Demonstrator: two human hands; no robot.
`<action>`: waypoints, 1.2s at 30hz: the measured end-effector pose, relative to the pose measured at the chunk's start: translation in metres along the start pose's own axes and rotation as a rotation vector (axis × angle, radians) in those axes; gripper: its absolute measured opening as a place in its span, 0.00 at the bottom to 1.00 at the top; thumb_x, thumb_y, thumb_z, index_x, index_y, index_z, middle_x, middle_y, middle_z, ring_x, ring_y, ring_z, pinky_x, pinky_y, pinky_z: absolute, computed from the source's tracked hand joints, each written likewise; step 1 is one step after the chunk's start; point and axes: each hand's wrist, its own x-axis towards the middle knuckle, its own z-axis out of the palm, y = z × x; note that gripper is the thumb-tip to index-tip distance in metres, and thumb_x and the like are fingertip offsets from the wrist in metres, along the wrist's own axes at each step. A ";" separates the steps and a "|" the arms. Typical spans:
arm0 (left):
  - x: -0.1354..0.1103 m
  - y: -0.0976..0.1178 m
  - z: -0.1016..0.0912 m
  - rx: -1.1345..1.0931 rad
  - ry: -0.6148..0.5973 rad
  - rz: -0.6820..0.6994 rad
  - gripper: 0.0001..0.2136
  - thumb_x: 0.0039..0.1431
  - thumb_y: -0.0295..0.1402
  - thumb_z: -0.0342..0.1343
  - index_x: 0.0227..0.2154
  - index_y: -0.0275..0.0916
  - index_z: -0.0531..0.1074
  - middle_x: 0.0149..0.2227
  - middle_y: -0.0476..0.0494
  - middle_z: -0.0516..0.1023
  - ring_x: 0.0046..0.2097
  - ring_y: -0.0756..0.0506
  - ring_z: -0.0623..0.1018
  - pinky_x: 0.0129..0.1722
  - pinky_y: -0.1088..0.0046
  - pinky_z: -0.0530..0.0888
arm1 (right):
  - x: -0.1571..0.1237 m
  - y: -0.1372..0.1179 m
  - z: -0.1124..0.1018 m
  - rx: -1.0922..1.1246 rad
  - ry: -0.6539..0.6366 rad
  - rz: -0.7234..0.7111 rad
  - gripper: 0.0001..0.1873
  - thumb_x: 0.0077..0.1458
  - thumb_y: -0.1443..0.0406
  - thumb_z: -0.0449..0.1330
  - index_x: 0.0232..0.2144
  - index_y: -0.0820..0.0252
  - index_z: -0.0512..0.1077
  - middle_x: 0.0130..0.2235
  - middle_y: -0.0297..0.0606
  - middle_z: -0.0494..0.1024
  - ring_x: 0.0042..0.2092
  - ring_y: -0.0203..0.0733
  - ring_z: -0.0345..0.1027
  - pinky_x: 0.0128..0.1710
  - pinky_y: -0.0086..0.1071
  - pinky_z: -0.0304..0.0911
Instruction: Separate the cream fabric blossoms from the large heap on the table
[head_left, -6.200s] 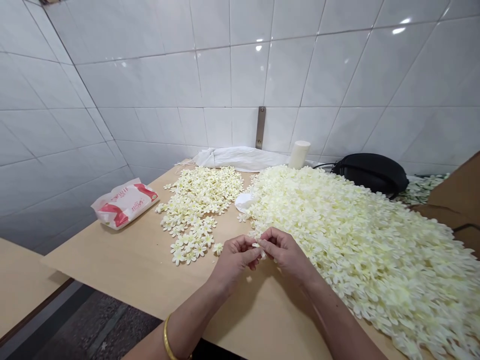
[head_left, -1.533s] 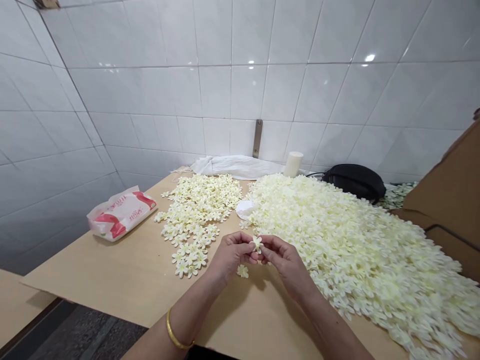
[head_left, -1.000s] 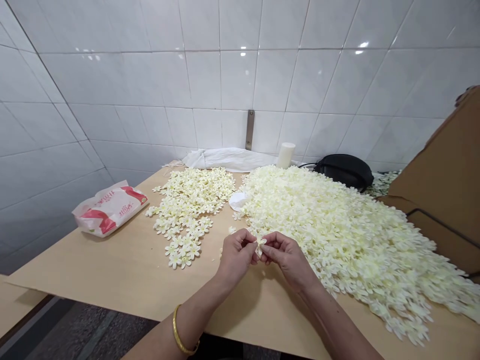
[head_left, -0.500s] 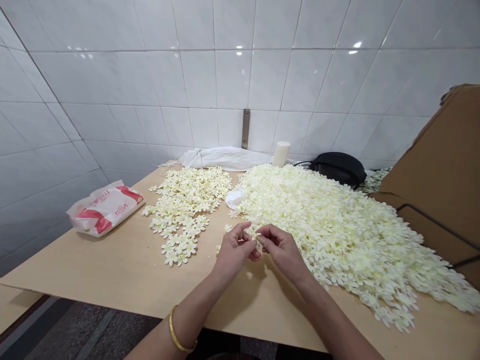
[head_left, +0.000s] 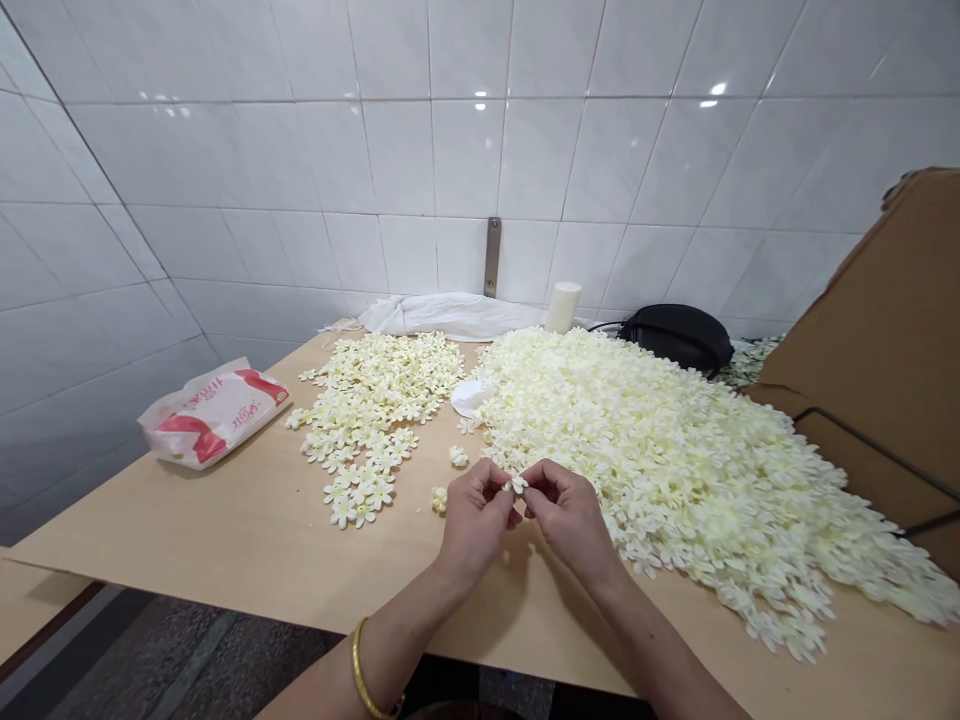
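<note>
My left hand [head_left: 475, 515] and my right hand [head_left: 568, 513] meet over the wooden table [head_left: 247, 540], fingertips pinched together on one small cream fabric flower [head_left: 516, 485]. A big heap of the same cream flowers [head_left: 675, 450] spreads to the right of my hands. A thinner, flatter spread of flowers [head_left: 375, 410] lies to the left. Two loose flowers [head_left: 448, 478] sit on the table just left of my left hand. A gold bangle is on my left wrist.
A red and white tissue pack [head_left: 214, 411] lies at the table's left side. Along the tiled wall are a white cloth [head_left: 450, 315], a white cylinder [head_left: 562, 306] and a black pouch [head_left: 679, 335]. A brown cardboard box [head_left: 892, 340] stands at the right.
Both hands have stayed together at the heap's near edge, working a flower between the fingertips. Loose flowers now lie on the table left of my left hand. The camera has shifted slightly.
</note>
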 end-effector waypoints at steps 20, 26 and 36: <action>-0.014 0.000 -0.005 -0.173 -0.131 -0.083 0.14 0.40 0.27 0.56 0.30 0.36 0.59 0.17 0.55 0.67 0.22 0.53 0.69 0.29 0.76 0.68 | -0.009 -0.002 -0.025 -0.101 -0.146 -0.186 0.16 0.52 0.63 0.54 0.43 0.63 0.68 0.23 0.34 0.66 0.24 0.33 0.59 0.24 0.27 0.56; -0.015 0.004 -0.032 0.003 -0.169 -0.076 0.18 0.42 0.33 0.57 0.35 0.37 0.57 0.18 0.54 0.68 0.20 0.53 0.67 0.24 0.76 0.66 | -0.008 0.000 -0.019 -0.059 -0.378 -0.120 0.11 0.53 0.60 0.53 0.32 0.62 0.70 0.26 0.35 0.68 0.27 0.35 0.60 0.27 0.28 0.54; 0.046 0.021 -0.096 0.908 -0.046 0.411 0.13 0.52 0.25 0.46 0.37 0.38 0.73 0.41 0.44 0.74 0.46 0.43 0.64 0.45 0.67 0.64 | 0.005 0.015 0.034 -0.588 -0.285 -0.209 0.05 0.51 0.72 0.48 0.24 0.64 0.61 0.27 0.37 0.66 0.30 0.37 0.58 0.30 0.29 0.48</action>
